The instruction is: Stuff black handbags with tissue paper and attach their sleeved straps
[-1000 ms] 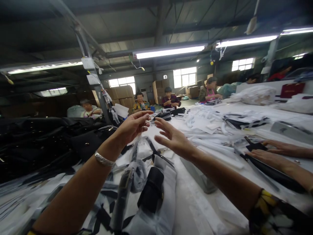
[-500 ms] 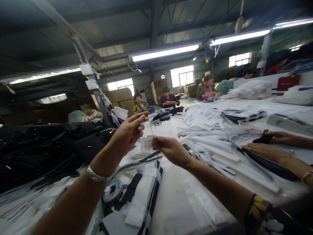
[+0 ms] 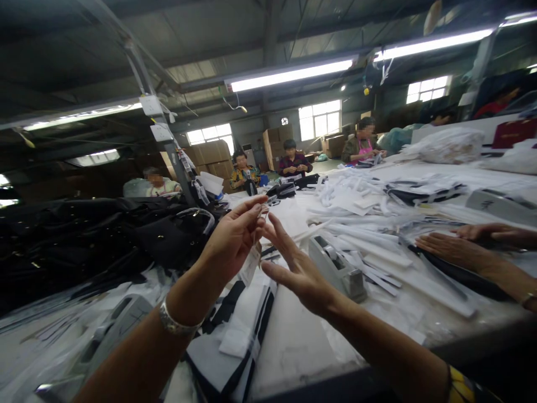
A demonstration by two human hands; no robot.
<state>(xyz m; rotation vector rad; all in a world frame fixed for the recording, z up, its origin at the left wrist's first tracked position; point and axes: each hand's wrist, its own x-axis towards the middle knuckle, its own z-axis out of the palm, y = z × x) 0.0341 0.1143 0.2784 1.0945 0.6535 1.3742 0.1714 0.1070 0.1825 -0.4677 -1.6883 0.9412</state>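
Note:
My left hand (image 3: 235, 238) is raised over the table, its fingertips pinched on a thin clear strip with a small white tag (image 3: 250, 266) hanging below it. A silver bracelet (image 3: 175, 323) circles that wrist. My right hand (image 3: 296, 266) is open just right of the tag, fingers spread and pointing up towards the strip, close to the left fingertips. Beneath both hands lies a folded black-and-white fabric piece (image 3: 239, 336) on the white table (image 3: 293, 341).
A grey tape dispenser (image 3: 338, 268) stands right of my right hand. Another person's two hands (image 3: 457, 246) rest on a black strip at the right. White strips are heaped across the table; black bags (image 3: 84, 240) pile at the left. Several people sit at the far end.
My right hand let go of the tag's lower end and opened, fingers now spread upward. The left hand kept its pinch. The view swung, bringing a tape dispenser into sight.

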